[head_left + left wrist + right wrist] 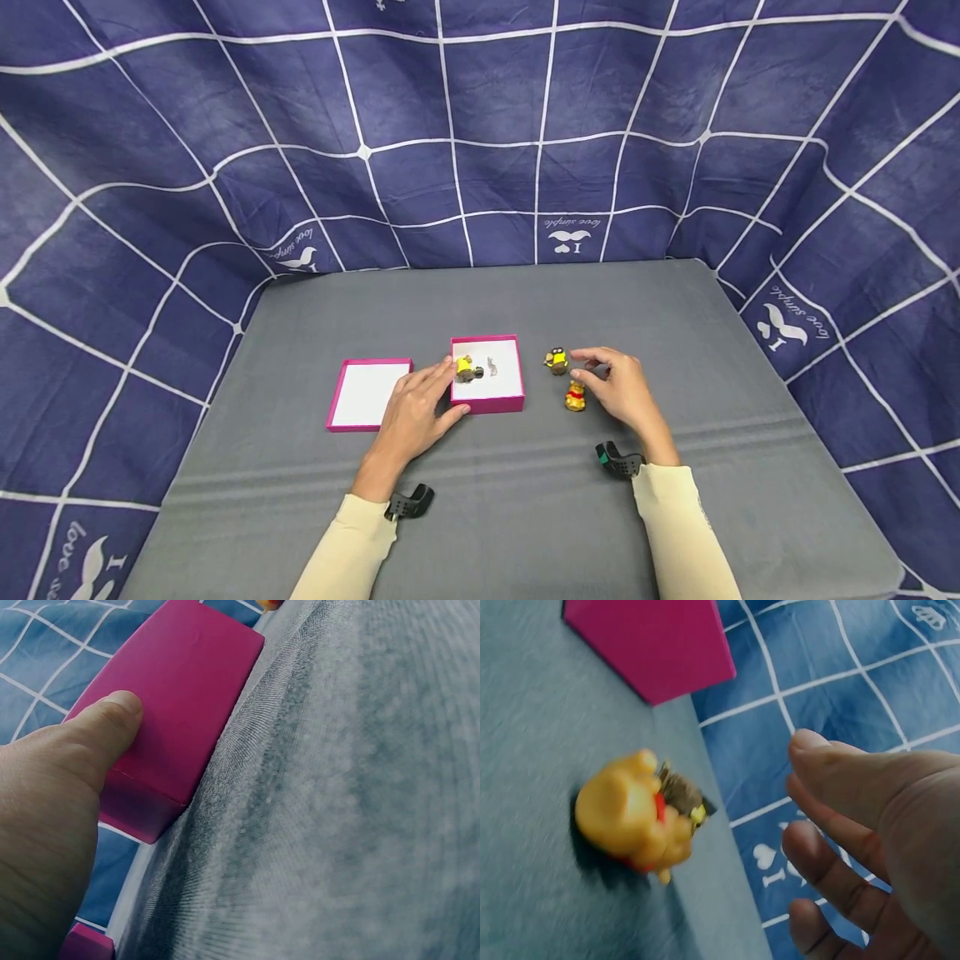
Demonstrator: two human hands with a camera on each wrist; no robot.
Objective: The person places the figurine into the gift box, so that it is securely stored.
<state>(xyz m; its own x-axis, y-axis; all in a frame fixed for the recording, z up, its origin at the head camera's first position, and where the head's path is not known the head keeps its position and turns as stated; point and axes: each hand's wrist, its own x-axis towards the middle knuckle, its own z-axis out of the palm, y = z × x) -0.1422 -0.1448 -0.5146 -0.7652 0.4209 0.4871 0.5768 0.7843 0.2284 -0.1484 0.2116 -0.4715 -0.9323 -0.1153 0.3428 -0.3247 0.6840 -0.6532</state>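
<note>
My left hand [416, 408] rests against the left side of an open pink box [487, 406], its thumb [112, 724] laid flat on the front wall. Inside the white-lined box lie a yellow-and-brown figurine [467, 369] and a small grey figurine [492, 367]. To the right of the box, my right hand [618, 383] hovers with loosely bent fingers and nothing between them. Just left of its fingertips stands another yellow-and-brown figurine [556, 361]. Close below is a yellow bear figurine in a red shirt [575, 397], which partly covers the other figurine in the right wrist view.
A pink-edged box lid [367, 396] lies to the left of the box, white inside facing up. Everything stands on a grey cloth-covered table [517, 500]. Blue curtains with white grid lines [495, 183] enclose the back and sides.
</note>
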